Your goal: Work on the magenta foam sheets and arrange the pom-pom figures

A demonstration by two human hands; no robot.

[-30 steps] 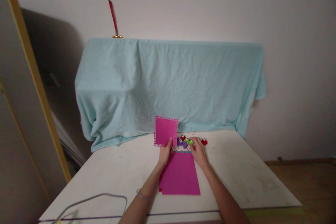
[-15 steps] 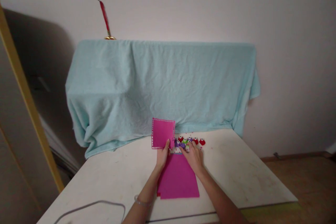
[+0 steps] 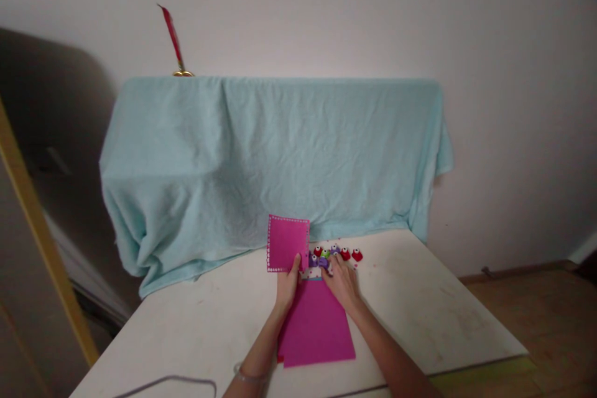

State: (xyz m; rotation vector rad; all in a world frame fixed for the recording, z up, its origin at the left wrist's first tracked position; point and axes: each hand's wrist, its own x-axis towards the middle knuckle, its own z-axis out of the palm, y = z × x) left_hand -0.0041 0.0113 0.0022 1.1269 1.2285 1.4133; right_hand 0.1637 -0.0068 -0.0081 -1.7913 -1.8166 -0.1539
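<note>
My left hand (image 3: 289, 283) is closed on the lower right corner of a pink square sheet (image 3: 286, 244), its thumb on the front. Small white heart-like shapes line the sheet's edges. My right hand (image 3: 342, 280) reaches into a group of small coloured pieces with eye-like dots, thumb and fingers apart. A purple piece (image 3: 323, 262) lies by its thumb and fingertips; whether it is gripped cannot be seen. A green piece (image 3: 325, 253) and red pieces (image 3: 357, 254) lie around it. Below my hands a larger pink sheet (image 3: 318, 329) lies flat, with a bit of red under its left corner.
A white table (image 3: 209, 323) carries everything. Behind it a light blue cloth (image 3: 303, 149) drapes over a bulky object against the wall. A grey cord-like line (image 3: 181, 378) lies at the front left. A red tassel (image 3: 171, 34) hangs above the cloth.
The whole view has shifted slightly. My right fingers have moved a little among the pieces, and the purple one by the thumb shows more plainly. My left hand keeps the pink square sheet.
</note>
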